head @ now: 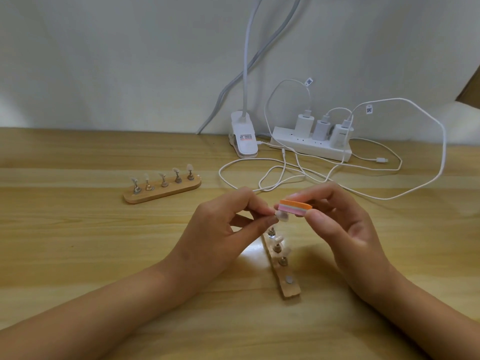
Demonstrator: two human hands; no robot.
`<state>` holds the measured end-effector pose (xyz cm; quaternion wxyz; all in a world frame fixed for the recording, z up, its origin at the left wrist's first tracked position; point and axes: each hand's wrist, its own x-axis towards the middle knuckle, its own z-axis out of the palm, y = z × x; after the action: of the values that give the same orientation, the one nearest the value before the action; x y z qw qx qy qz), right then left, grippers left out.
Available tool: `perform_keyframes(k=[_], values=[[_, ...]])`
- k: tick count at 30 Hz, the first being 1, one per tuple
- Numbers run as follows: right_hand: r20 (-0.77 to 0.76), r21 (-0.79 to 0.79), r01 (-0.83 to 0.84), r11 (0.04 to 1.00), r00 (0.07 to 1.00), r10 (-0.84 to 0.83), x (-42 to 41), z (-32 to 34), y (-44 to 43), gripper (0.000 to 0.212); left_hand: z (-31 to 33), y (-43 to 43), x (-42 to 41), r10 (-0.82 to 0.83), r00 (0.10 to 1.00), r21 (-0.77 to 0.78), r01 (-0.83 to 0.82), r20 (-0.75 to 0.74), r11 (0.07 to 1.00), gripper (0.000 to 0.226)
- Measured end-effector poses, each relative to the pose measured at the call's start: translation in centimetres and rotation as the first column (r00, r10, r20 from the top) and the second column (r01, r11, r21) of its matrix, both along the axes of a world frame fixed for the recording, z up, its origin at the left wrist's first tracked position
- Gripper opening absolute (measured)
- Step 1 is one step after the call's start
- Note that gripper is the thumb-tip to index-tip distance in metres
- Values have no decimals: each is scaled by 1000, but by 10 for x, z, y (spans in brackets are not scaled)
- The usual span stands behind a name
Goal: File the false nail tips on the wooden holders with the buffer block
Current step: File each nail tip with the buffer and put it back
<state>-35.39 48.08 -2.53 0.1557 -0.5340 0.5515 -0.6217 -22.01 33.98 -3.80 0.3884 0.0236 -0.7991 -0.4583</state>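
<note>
My left hand point(228, 224) pinches a false nail tip point(281, 216) on its small stand, lifted above the table. My right hand point(340, 219) grips an orange, pink and white buffer block point(296, 205), whose underside touches the tip. Below the hands lies a wooden holder point(285, 280) running away from me, with a few stands and tips on it and one bare metal spot near its close end. A second wooden holder point(162, 189) with several tips on stands lies to the left, further back.
A white power strip point(311, 146) with three chargers sits at the back right, its white cables point(285, 175) looping over the wooden table point(78, 242). A white clip lamp point(242, 139) stands next to it by the wall.
</note>
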Motion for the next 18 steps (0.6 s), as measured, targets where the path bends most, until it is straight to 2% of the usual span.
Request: perform_keyframes(k=[4, 7, 11, 14, 18], values=[[21, 69, 15, 998, 1000, -17, -3, -3, -2, 13, 0, -1, 0, 19, 1000, -22, -20, -21, 1000, 8], [-5, -9, 23, 1000, 1000, -23, 0, -2, 0, 12, 0, -1, 0, 22, 999, -15, -23, -31, 1000, 9], [22, 61, 31, 998, 999, -33, -2, -3, -1, 13, 0, -1, 0, 29, 999, -30, -30, -30, 999, 9], [17, 3, 27, 1000, 999, -27, -1, -1, 0, 12, 0, -1, 0, 20, 999, -7, -20, -30, 1000, 9], [49, 64, 53, 997, 997, -56, -2, -3, -2, 13, 2, -1, 1, 21, 999, 9, -21, -30, 1000, 10]])
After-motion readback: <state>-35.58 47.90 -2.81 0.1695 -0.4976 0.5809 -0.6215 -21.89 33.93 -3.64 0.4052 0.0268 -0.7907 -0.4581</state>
